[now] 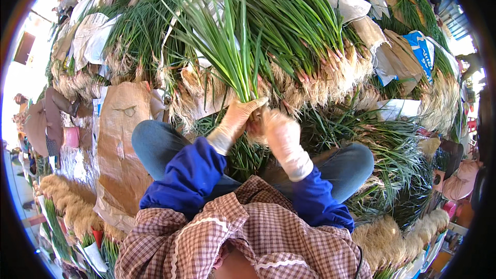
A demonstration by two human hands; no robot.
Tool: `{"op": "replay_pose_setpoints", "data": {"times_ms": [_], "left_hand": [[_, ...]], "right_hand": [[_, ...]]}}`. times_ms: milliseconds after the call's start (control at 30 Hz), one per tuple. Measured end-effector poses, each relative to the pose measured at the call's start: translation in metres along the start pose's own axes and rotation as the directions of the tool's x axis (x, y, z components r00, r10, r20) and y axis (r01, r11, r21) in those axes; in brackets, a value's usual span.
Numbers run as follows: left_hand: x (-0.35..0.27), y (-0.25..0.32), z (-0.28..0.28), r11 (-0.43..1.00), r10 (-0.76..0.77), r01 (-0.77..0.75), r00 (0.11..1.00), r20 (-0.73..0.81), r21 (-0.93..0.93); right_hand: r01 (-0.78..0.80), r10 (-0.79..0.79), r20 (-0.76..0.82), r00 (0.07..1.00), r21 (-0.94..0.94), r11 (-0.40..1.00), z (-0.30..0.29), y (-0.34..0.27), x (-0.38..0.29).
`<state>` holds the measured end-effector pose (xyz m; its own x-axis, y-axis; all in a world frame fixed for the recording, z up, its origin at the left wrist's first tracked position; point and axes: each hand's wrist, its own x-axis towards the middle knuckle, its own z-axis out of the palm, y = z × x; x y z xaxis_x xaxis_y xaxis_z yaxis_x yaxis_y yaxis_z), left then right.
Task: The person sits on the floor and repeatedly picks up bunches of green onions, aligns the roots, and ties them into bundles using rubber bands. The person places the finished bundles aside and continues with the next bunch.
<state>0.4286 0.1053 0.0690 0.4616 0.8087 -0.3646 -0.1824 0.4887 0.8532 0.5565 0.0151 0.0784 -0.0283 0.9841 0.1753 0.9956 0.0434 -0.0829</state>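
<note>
My left hand (234,122), in a pale thin glove, is closed around the lower stems of a bunch of long green leafy stalks (236,62), which look like green onions or garlic greens. The leaves point up and away from me. Close beside it, my right hand (282,131), gloved too and blurred, is at the pinkish root end of the bunch (255,126); whether its fingers grip anything is unclear. Ahead lies a large heap of similar stalks (286,19) with pale stringy roots (333,73) towards me. Loose green leaves (248,159) lie below my hands, between my knees.
A brown woven sack (122,147) lies to the left. More leaves and stalks (372,143) spread at right. Rows of bundles with bushy roots stand at lower left (73,205) and lower right (383,240). People sit at the left (44,124) and right (463,180) edges.
</note>
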Motion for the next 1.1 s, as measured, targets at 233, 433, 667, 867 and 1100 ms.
{"op": "replay_pose_setpoints", "data": {"times_ms": [233, 433, 667, 867, 1100], "left_hand": [[-0.023, -0.041, -0.023, 0.931, -0.115, 0.142, 0.989, 0.096, -0.338], [-0.019, -0.045, -0.038, 0.992, -0.124, 0.117, 0.981, -0.146, -0.053], [-0.046, 0.009, -0.046, 0.972, -0.191, 0.194, 0.981, 0.036, -0.132], [-0.026, 0.035, -0.009, 0.996, -0.032, 0.034, 0.999, 0.030, -0.082], [0.028, -0.029, 0.022, 0.936, -0.101, 0.118, 0.993, 0.069, -0.330]], "right_hand": [[-0.632, 0.154, 0.644, 0.749, 0.765, -0.125, 0.034, 0.023, 0.025], [-0.051, 0.271, 0.496, 0.825, 0.543, -0.838, 0.076, 0.006, 0.030], [-0.395, 0.417, -0.537, 0.733, 0.163, 0.904, 0.044, 0.180, 0.087], [-0.414, 0.230, -0.542, 0.808, -0.245, 0.877, 0.016, 0.171, 0.094], [-0.120, 0.149, -0.024, 0.989, 0.477, 0.871, -0.007, 0.029, 0.004]]}}
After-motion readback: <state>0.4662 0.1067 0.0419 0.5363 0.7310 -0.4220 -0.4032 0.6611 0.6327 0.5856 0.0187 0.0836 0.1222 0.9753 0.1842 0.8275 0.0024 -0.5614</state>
